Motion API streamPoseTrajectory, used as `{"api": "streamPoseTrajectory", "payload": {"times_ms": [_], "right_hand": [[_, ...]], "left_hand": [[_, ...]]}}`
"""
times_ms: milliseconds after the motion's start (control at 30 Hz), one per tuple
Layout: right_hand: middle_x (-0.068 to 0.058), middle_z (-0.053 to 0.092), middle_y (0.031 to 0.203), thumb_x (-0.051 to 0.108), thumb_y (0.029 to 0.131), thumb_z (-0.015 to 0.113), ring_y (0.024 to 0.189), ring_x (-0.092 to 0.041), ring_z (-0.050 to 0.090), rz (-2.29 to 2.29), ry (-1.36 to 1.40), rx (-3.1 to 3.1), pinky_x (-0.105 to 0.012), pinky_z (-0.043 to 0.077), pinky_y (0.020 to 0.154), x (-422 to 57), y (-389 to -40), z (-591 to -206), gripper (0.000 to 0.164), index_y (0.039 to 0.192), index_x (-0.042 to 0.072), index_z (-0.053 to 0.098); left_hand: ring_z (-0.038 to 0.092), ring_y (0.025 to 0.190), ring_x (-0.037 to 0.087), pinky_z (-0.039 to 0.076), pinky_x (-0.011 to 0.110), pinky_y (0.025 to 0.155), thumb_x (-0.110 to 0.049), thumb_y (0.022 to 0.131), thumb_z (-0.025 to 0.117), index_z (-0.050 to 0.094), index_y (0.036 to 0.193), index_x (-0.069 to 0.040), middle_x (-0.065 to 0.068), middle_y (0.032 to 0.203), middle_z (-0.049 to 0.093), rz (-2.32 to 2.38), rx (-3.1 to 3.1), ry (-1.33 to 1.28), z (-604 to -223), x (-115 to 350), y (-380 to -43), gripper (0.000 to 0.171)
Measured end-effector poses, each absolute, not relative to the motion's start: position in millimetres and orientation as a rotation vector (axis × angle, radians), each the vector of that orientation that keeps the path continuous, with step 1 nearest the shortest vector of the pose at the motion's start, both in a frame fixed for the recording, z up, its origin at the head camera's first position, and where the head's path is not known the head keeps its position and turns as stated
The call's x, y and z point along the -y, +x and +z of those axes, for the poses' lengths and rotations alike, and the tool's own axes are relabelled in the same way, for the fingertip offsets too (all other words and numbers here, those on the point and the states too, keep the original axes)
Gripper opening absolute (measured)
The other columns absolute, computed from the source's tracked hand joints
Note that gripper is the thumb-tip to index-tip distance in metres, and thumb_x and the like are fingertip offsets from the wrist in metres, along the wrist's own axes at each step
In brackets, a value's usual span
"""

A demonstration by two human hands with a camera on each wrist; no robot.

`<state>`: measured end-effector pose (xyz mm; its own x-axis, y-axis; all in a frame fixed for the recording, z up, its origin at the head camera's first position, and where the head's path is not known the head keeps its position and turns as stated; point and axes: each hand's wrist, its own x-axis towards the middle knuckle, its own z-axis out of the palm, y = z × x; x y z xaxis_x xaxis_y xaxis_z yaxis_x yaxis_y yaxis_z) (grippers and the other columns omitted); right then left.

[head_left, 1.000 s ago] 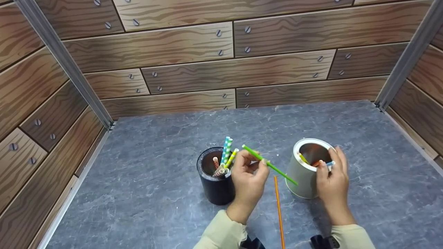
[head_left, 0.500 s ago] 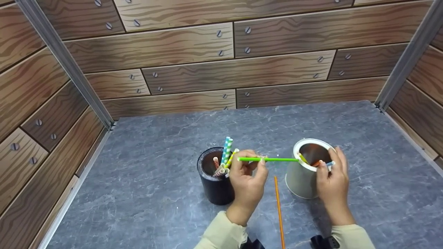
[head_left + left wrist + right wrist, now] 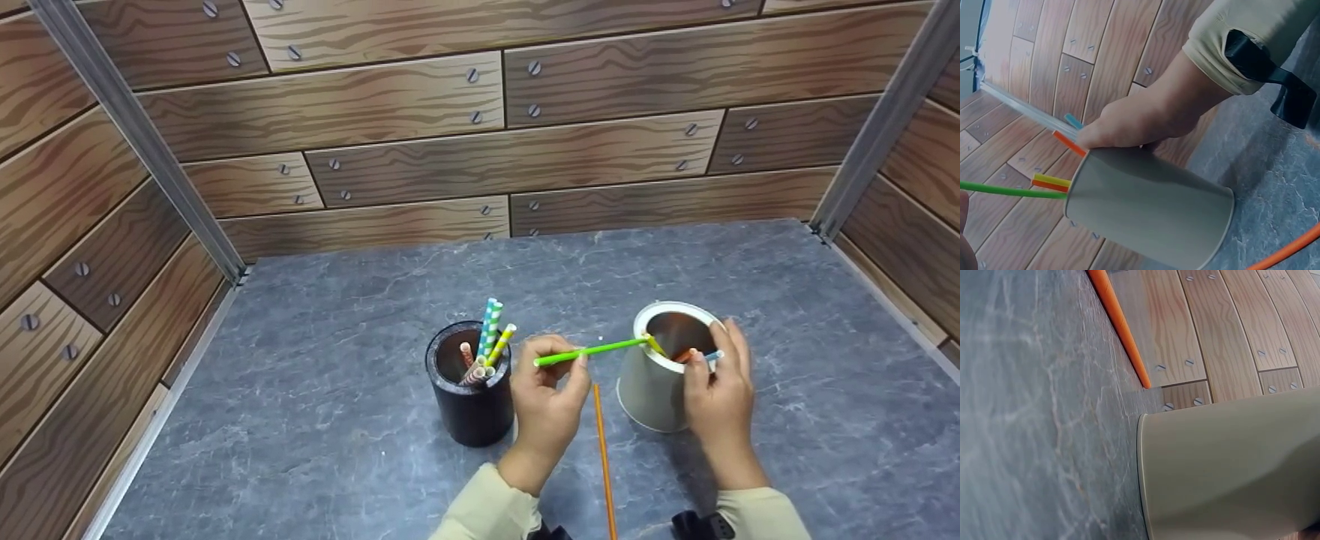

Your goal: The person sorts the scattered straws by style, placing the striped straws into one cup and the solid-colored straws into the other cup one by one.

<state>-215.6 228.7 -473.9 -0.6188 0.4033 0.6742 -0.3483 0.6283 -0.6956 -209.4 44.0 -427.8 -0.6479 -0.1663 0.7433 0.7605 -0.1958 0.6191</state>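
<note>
My left hand (image 3: 551, 394) pinches a plain green straw (image 3: 600, 349) between thumb and fingers. The straw's far end overlaps the rim of a pale grey can (image 3: 652, 397), close to a yellow straw (image 3: 655, 345) inside. On the can's right side, my right hand (image 3: 720, 390) holds it near the rim, thumb toward the front. An orange straw (image 3: 1069, 143) and a blue straw (image 3: 1073, 120) stick out of the can in the left wrist view. The can's lower wall (image 3: 1230, 461) fills much of the right wrist view, where my right hand is hidden.
A black cup (image 3: 472, 416) with several striped paper straws (image 3: 491, 330) stands left of my left hand. Between the cup and can, an orange straw (image 3: 604, 457) lies on the grey marbled table (image 3: 300, 420). Wood-patterned walls (image 3: 420, 165) enclose the back and sides.
The green straw has swung from slanting down rightward, through level, to its right end raised at the can's rim. My left hand has shifted slightly right; my right hand stays at the can.
</note>
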Motion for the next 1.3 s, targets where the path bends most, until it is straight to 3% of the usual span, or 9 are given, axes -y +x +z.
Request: {"api": "streamPoseTrajectory", "payload": {"times_ms": [233, 567, 767, 1300], "right_hand": [[-0.029, 0.04, 0.136, 0.011, 0.086, 0.051, 0.124, -0.048, 0.036, 1.075, -0.05, 1.97, -0.063, 0.031, 0.098, -228.4, -217.2, -475.0, 0.044, 0.125, -0.007, 0.05], [-0.03, 0.04, 0.135, 0.009, 0.085, 0.052, 0.124, -0.048, 0.036, 1.08, -0.044, 1.962, -0.062, 0.031, 0.1, -228.4, -216.2, -474.7, 0.043, 0.125, -0.007, 0.05], [-0.03, 0.04, 0.136, 0.01, 0.086, 0.052, 0.124, -0.049, 0.036, 1.077, -0.039, 1.959, -0.063, 0.031, 0.098, -227.9, -216.0, -474.6, 0.043, 0.125, -0.008, 0.05], [-0.03, 0.041, 0.134, 0.01, 0.086, 0.052, 0.123, -0.049, 0.038, 1.074, -0.035, 1.938, -0.062, 0.031, 0.099, -227.0, -217.0, -476.0, 0.042, 0.125, -0.007, 0.051]], "left_hand": [[0.058, 0.079, 0.008, 0.057, 0.035, 0.065, 0.017, 0.075, 0.058, 0.052, 0.085, 0.002, 0.02, 0.082, 0.057, -1.944, 1.562, -0.634, -429.0, -45.6, -209.3, 0.019], [0.06, 0.074, 0.008, 0.055, 0.025, 0.06, 0.011, 0.079, 0.06, 0.056, 0.089, 0.005, 0.02, 0.086, 0.059, -2.058, 1.665, -0.626, -428.8, -48.7, -208.6, 0.011], [0.062, 0.076, 0.009, 0.057, 0.026, 0.065, 0.007, 0.08, 0.062, 0.059, 0.09, 0.004, 0.018, 0.088, 0.061, -2.079, 1.751, -0.57, -427.9, -50.4, -208.9, 0.011], [0.06, 0.075, 0.005, 0.056, 0.024, 0.06, 0.006, 0.078, 0.064, 0.061, 0.09, 0.004, 0.017, 0.089, 0.063, -2.105, 1.793, -0.516, -430.9, -52.4, -208.6, 0.012]]}}
